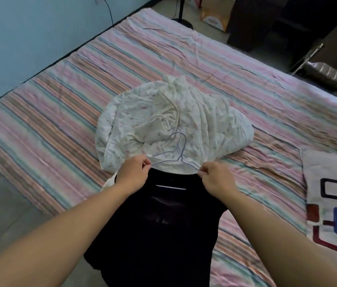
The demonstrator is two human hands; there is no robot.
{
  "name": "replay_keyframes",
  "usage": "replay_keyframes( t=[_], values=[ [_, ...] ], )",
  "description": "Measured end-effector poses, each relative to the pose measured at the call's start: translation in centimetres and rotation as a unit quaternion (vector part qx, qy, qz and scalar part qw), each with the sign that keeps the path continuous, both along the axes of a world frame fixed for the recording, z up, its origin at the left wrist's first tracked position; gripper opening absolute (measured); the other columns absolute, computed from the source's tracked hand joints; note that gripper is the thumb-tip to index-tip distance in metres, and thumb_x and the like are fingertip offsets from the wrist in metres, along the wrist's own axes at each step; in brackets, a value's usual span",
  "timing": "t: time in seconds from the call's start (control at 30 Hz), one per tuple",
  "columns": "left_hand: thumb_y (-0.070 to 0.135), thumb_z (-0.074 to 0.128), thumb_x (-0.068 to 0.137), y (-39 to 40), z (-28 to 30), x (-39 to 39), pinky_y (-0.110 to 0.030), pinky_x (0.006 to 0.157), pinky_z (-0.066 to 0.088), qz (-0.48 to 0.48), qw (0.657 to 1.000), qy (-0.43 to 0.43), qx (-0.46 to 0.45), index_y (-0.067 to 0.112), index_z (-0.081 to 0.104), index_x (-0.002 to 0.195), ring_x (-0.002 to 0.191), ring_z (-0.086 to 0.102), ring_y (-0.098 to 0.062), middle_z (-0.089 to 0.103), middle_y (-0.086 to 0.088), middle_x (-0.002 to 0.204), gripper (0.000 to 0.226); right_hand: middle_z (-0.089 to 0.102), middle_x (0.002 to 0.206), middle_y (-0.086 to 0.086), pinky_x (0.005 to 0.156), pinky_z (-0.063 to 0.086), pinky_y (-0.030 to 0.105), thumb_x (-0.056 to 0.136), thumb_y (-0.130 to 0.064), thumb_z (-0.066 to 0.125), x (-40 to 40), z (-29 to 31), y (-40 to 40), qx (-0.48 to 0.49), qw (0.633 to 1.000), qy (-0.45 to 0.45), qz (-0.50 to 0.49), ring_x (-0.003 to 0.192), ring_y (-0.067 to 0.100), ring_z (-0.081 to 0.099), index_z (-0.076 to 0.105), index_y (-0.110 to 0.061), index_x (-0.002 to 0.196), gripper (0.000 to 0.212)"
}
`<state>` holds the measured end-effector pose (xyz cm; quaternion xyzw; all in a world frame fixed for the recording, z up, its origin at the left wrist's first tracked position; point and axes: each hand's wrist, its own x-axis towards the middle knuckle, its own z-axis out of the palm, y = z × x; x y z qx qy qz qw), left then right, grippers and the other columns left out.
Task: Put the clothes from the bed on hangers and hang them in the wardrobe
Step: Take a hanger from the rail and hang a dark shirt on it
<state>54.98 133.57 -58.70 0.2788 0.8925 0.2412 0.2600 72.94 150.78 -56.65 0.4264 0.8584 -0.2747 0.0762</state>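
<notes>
Bed (pixel 60 104) against blue wall (pixel 29 38)

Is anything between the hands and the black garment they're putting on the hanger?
Nothing visible. The left hand and right hand already pinch the black garment at its shoulders, over a wire hanger. The wardrobe is out of view.

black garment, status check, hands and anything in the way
Left hand and right hand each pinch a shoulder of the black garment on wire hangers. Floral quilt bunched just beyond on the bed.
</notes>
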Motion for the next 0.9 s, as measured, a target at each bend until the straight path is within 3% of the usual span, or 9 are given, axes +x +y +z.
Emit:
replay_keyframes(
  t=[0.1, 0.23, 0.37, 0.47, 0.6, 0.8, 0.9],
  values=[
    [0.021, 0.062, 0.092, 2.1, -3.8, -1.4, -0.034, 0.077, 0.051, -0.002, 1.0, 0.018, -0.015, 0.023, 0.068, 0.085, 0.088, 0.062, -0.02, 0.065, 0.002, 0.089, 0.009, 0.072, 0.09, 0.004, 0.07, 0.044, 0.03, 0.092, -0.025, 0.064, -1.7, -3.5, 2.0, -0.006, 1.0, -0.016, -0.007, 0.09, 0.026, 0.065, 0.074, -0.019, 0.089, 0.013],
    [0.02, 0.063, 0.091, 4.8, -8.0, -3.0, -0.029, 0.074, 0.039, 0.005, 0.997, 0.074, -0.034, 0.02, 0.072, 0.092, 0.098, 0.056, -0.023, 0.061, -0.004, 0.102, 0.009, 0.073, 0.09, 0.004, 0.067, 0.041, 0.029, 0.094, -0.025, 0.061, -4.0, -7.3, 4.1, 0.002, 0.999, -0.031, -0.012, 0.089, 0.027, 0.065, 0.075, -0.019, 0.092, 0.016],
    [0.019, 0.059, 0.091, 6.7, -11.0, -4.2, -0.029, 0.068, 0.037, 0.007, 0.995, 0.069, -0.074, 0.022, 0.068, 0.093, 0.091, 0.061, -0.025, 0.065, -0.002, 0.099, 0.009, 0.073, 0.087, 0.009, 0.068, 0.041, 0.027, 0.092, -0.016, 0.061, -5.8, -10.4, 5.1, -0.021, 0.998, -0.028, -0.045, 0.088, 0.028, 0.066, 0.077, -0.014, 0.09, 0.016],
    [0.014, 0.059, 0.09, 7.6, -12.7, -4.9, -0.032, 0.072, 0.045, 0.021, 0.997, 0.026, -0.072, 0.019, 0.068, 0.097, 0.093, 0.062, -0.029, 0.067, -0.006, 0.099, 0.013, 0.072, 0.086, 0.01, 0.07, 0.044, 0.027, 0.091, -0.011, 0.06, -6.6, -12.4, 5.8, -0.018, 0.998, -0.034, -0.046, 0.088, 0.029, 0.065, 0.077, -0.011, 0.089, 0.017],
    [0.008, 0.059, 0.088, 8.2, -14.4, -5.3, -0.038, 0.085, 0.05, -0.012, 0.995, -0.032, -0.094, 0.014, 0.063, 0.117, 0.1, 0.059, -0.029, 0.062, -0.01, 0.11, 0.029, 0.07, 0.089, 0.013, 0.071, 0.05, 0.034, 0.09, -0.011, 0.057, -7.6, -14.5, 6.7, 0.004, 0.998, -0.06, -0.01, 0.085, 0.033, 0.064, 0.075, -0.01, 0.096, 0.018],
    [0.014, 0.065, 0.085, 8.2, -15.3, -5.5, -0.041, 0.097, 0.049, -0.064, 0.987, -0.088, -0.119, 0.022, 0.042, 0.146, 0.117, 0.056, -0.027, 0.05, -0.011, 0.136, 0.066, 0.066, 0.092, 0.011, 0.069, 0.044, 0.032, 0.093, -0.019, 0.058, -8.0, -16.0, 7.6, 0.019, 0.996, -0.086, 0.007, 0.087, 0.033, 0.063, 0.073, -0.015, 0.101, 0.018],
    [0.02, 0.068, 0.085, 8.1, -14.5, -5.3, -0.042, 0.099, 0.048, -0.07, 0.987, -0.094, -0.114, 0.022, 0.037, 0.148, 0.12, 0.054, -0.028, 0.048, -0.01, 0.139, 0.07, 0.066, 0.091, 0.01, 0.068, 0.044, 0.033, 0.093, -0.025, 0.059, -7.8, -15.2, 7.5, 0.011, 0.995, -0.096, 0.013, 0.089, 0.033, 0.063, 0.072, -0.013, 0.097, 0.018]
  ],
)
